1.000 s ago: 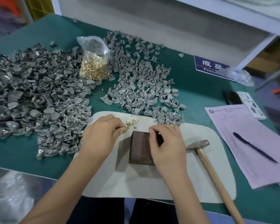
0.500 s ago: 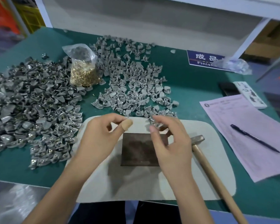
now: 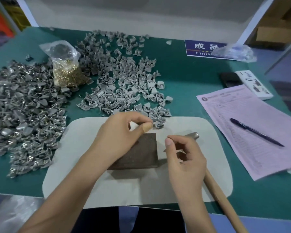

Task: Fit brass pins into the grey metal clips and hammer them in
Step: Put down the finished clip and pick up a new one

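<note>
Clips (image 3: 124, 84) lie in two grey heaps on the green desk (image 3: 183, 78): a loose spread at 12 o'clock from the steel block (image 3: 141, 153), and a denser heap (image 3: 23, 111) at 9 o'clock, some of it showing metal glints, which I judge to be the finished ones. A bag of brass pins (image 3: 66, 71) stands between the heaps. With so many plain clips left, I judge the job about midway.

My left hand (image 3: 121, 132) has its fingers pinched near a clip (image 3: 159, 124) at the spread's near edge; whether they hold it I cannot tell. My right hand (image 3: 183, 158) pinches thumb to forefinger, perhaps on a pin too small to see. The hammer (image 3: 215, 185) lies untouched at 3 o'clock on the pale mat (image 3: 84, 182).

Further right: a pink form (image 3: 242, 118), a pen (image 3: 255, 132), a blue sign (image 3: 202, 47), white shelving behind.
</note>
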